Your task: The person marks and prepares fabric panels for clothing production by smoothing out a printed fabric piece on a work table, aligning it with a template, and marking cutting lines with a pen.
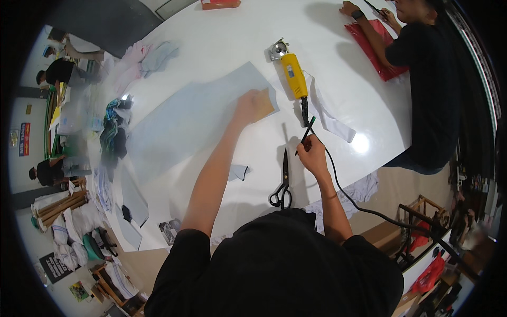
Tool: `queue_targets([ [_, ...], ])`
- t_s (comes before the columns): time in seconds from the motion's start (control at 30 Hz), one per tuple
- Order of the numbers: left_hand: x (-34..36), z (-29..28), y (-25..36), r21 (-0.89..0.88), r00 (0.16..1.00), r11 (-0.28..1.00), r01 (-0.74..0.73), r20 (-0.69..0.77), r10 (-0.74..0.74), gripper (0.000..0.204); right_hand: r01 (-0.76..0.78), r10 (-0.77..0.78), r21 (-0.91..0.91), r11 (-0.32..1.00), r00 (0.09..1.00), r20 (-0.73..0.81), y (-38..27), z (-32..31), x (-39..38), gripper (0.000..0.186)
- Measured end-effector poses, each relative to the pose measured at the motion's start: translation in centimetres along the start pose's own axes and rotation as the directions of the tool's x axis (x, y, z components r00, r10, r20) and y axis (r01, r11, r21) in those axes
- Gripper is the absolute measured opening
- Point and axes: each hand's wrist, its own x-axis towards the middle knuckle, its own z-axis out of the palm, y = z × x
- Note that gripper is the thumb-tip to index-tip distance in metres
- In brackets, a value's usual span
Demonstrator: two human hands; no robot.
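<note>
A light blue fabric piece lies spread across the white table. At its right end my left hand is closed at the edge of a small tan card piece, against the fabric; its fingertips are partly hidden. My right hand grips a dark pencil with a green end, tilted, its lower tip just above the table. Beside that hand lie black-handled scissors, blades pointing away from me. Farther off rests a yellow electric cloth cutter with a round metal head, its black cord running past my right hand.
White fabric strips lie beside the cutter. A small blue scrap is near my left forearm. Crumpled cloths cover the table's left side. At the right a co-worker leans over a red package, holding scissors.
</note>
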Motion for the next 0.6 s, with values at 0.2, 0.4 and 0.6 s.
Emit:
queue_targets([
  [0.2,0.0,0.4,3.1,0.380,0.987,0.925,-0.008,0.149,-0.053,0.051,-0.029,0.034,0.124,0.992,0.999,-0.042,0.7,0.2,0.1,0.020],
  [0.4,-0.1,-0.5,4.2,0.489,0.946,0.867,-0.098,0.315,-0.071,0.082,-0.018,0.058,0.348,0.937,0.993,-0.105,-0.4,0.7,1.0,0.013],
  [0.6,0.0,0.4,2.4,0.510,0.953,0.850,-0.131,0.301,-0.034,0.086,0.016,0.065,0.527,0.850,0.989,-0.135,-1.0,1.2,2.0,0.010],
])
